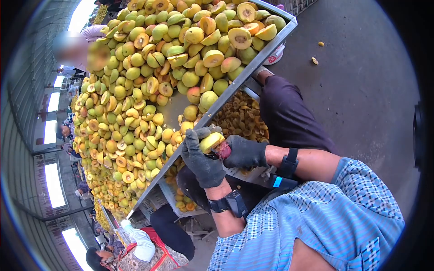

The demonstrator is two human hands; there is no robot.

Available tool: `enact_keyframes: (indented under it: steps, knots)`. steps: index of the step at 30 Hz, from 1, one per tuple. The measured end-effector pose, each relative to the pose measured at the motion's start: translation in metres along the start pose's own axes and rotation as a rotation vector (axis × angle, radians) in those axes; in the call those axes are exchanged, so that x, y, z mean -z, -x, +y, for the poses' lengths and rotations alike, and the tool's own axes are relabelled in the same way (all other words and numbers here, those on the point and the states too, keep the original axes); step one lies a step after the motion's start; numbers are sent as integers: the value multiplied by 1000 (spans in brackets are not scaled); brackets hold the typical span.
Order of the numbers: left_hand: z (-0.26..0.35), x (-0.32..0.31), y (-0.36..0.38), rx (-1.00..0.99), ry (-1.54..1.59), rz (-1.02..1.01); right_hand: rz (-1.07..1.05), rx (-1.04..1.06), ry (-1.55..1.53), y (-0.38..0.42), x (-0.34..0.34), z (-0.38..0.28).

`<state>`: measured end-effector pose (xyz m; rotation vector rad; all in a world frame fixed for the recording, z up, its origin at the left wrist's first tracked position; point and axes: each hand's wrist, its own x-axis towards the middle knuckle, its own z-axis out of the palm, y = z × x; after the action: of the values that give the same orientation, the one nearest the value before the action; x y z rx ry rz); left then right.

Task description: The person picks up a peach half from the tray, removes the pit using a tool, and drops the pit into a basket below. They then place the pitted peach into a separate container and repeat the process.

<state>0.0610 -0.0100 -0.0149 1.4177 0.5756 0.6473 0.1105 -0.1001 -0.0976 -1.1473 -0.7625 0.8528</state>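
My left hand [201,158], in a dark grey glove, has its fingers wrapped round a yellow peach [210,142] at the edge of the table. Close against it, my right hand [246,152], also gloved, is closed on a small reddish tool [222,150] smeared with pulp. The tool's end meets the peach, and its working tip is hidden. Just beyond both hands, halved yellow-green peaches [135,90] lie heaped on the metal-rimmed table [253,67], several with pits showing.
Below the table rim, a container holds brownish-orange pieces [239,113] beside my knee. A crate [181,212] with peaches stands under the table. A co-worker [144,248] sits at the lower left, another person [72,49] across the heap. Scraps [314,60] lie on the floor.
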Motion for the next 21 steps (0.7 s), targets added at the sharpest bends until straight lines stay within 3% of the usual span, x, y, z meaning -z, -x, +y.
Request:
enact_keyframes:
  steps: [4, 6, 9, 10, 12, 13, 14, 16, 17, 21]
  knots:
    - [-2, -5, -7, -35, -154, -13, 81, -134, -56, 2, -5, -10]
    - [2, -7, -7, 41, 40, -22, -180, -541, -196, 13, 14, -60]
    - [-2, -4, -7, 5, 35, -28, -175, -502, -119, 10, 17, -63]
    - [-5, -6, -6, -9, 42, -29, -176, -492, -107, 5, 10, -36]
    - [-10, -12, -5, -199, -388, -40, 255, 348, 156, -10, -15, 37]
    - [-10, -15, -4, -272, -389, -67, 243, 208, -18, -5, -16, 29]
    - [-3, -16, -4, -287, -388, -62, 235, 221, -15, -2, -11, 25]
    - [13, -18, 2, -44, -101, -145, -108, -141, -333, 7, -1, 20]
    - [13, -14, 1, 12, 7, -199, -233, -216, -571, 14, 4, 11]
    - [8, -18, 11, -98, -102, -224, -331, -390, -596, 31, 12, -2]
